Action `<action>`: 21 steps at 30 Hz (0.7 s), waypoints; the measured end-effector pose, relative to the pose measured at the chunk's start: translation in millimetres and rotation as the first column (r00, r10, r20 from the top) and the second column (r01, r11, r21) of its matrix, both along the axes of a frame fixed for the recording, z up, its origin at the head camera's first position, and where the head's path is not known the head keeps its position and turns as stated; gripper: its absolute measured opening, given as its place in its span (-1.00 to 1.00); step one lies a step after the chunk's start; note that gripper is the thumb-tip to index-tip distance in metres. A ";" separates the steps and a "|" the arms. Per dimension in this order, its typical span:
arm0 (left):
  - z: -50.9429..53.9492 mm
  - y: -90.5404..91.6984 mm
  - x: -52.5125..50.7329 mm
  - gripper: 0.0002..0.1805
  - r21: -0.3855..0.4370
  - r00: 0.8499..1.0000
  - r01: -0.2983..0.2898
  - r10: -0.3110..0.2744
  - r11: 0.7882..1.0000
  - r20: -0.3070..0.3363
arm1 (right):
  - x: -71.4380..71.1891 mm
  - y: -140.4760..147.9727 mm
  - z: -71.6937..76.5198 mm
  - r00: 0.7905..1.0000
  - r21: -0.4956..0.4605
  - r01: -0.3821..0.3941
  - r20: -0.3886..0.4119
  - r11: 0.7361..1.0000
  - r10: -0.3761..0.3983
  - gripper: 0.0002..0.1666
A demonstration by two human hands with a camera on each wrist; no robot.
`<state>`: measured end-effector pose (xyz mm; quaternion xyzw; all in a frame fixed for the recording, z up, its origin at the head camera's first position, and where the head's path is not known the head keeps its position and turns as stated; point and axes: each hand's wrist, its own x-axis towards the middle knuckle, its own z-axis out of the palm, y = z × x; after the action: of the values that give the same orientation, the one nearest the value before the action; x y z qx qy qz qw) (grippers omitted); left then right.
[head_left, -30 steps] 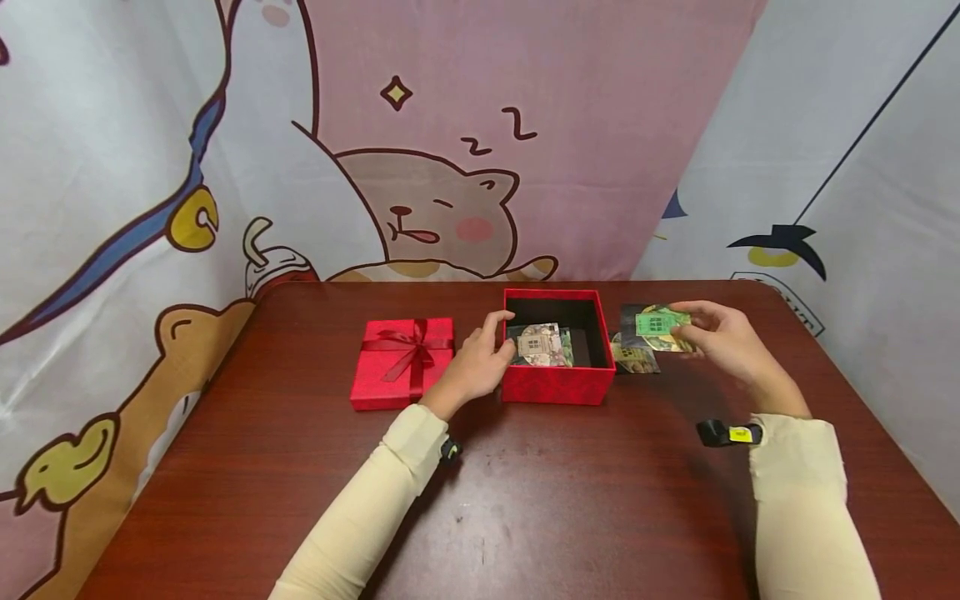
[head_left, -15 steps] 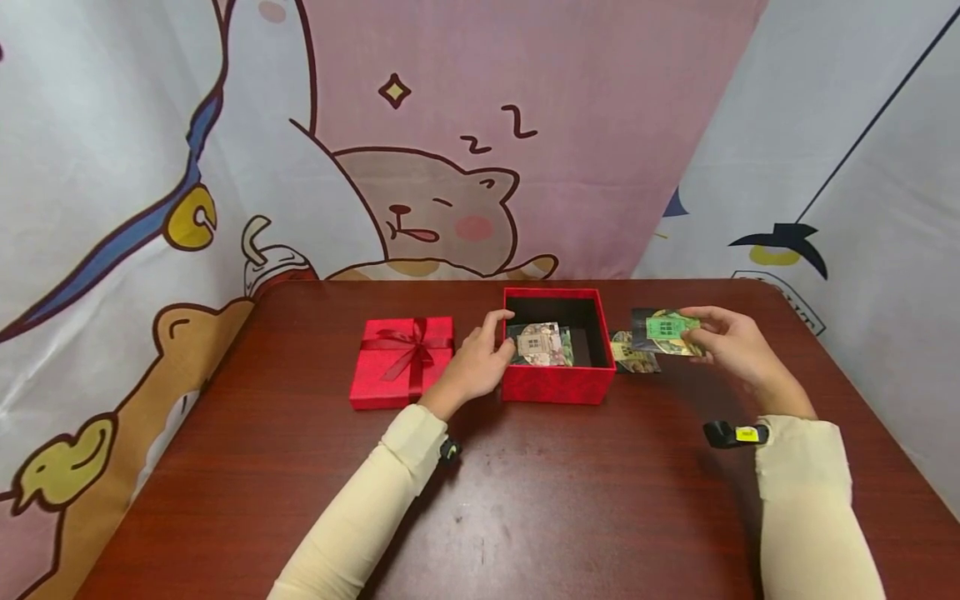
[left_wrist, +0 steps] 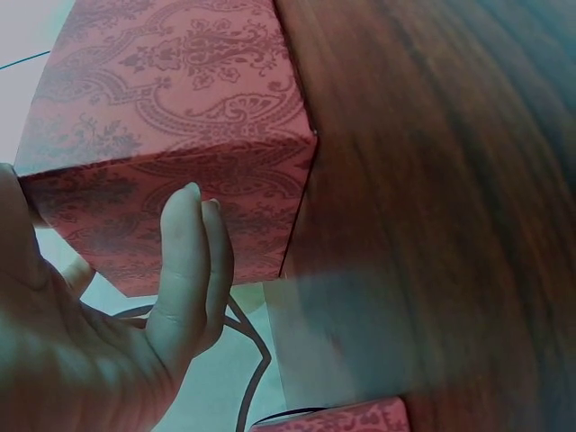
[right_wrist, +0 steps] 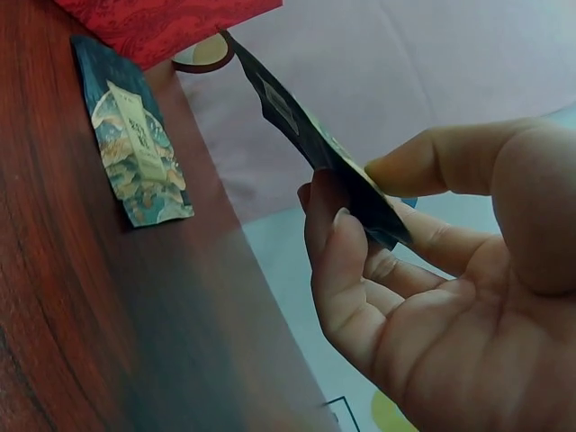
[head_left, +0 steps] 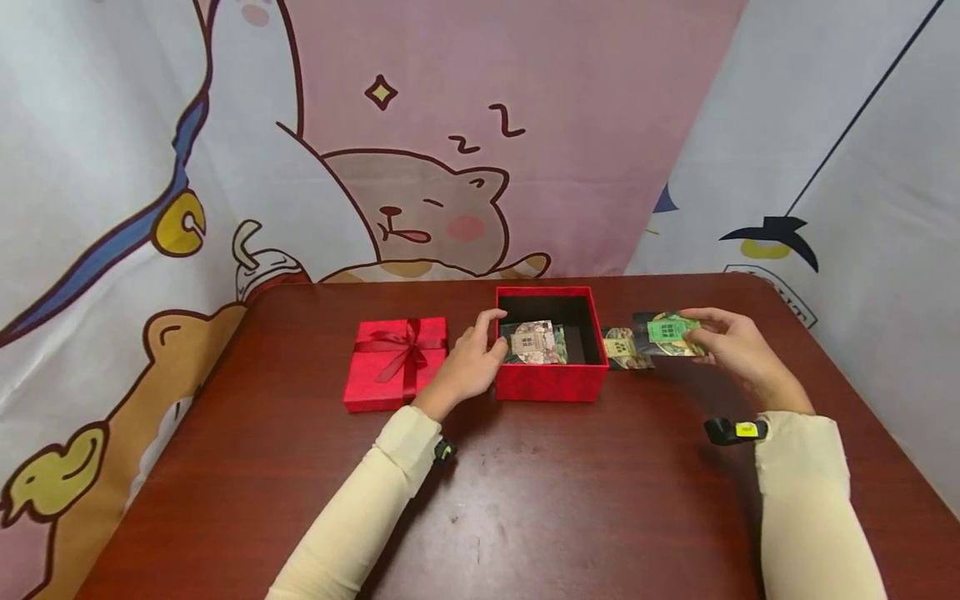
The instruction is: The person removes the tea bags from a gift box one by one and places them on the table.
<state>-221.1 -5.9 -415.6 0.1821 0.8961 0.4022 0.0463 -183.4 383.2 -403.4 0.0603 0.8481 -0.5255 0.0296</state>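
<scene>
Green-labelled dark flat packet [head_left: 663,334], head view: pinched by right hand [head_left: 738,352], right of uncovered red cardboard box [head_left: 551,385]; characters too small to read.
Left hand [left_wrist: 112,351], left wrist view: box gripped at its rim.
Pale-labelled dark packet [right_wrist: 135,148], right wrist view: laid on brown wooden table [right_wrist: 54,288]; lettering blurred.

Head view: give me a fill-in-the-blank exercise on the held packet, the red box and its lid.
The green-labelled packet is pinched by the person's ____ hand.
The dark red ribbon on the lid is tied in a ____.
Seen in the head view, the lid lies to the ____ of the red box.
Missing words: right; bow; left.
</scene>
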 end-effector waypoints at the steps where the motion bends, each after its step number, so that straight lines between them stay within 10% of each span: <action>1: -0.2 0.4 0.1 -0.49 0.003 1.000 -0.002 0.002 1.000 -0.002 | 0.2 1.1 -0.8 1.000 -0.004 0.001 -0.002 1.000 -0.001 -0.41; 21: -4.0 -0.2 -2.2 -0.50 0.004 1.000 -0.004 0.004 1.000 -0.017 | -1.2 16.1 -14.9 0.999 0.092 0.038 0.009 0.995 -0.039 -0.42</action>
<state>-223.4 -6.2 -419.6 0.1837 0.8960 0.4024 0.0378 -184.7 399.3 -418.3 0.0806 0.8700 -0.4860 0.0213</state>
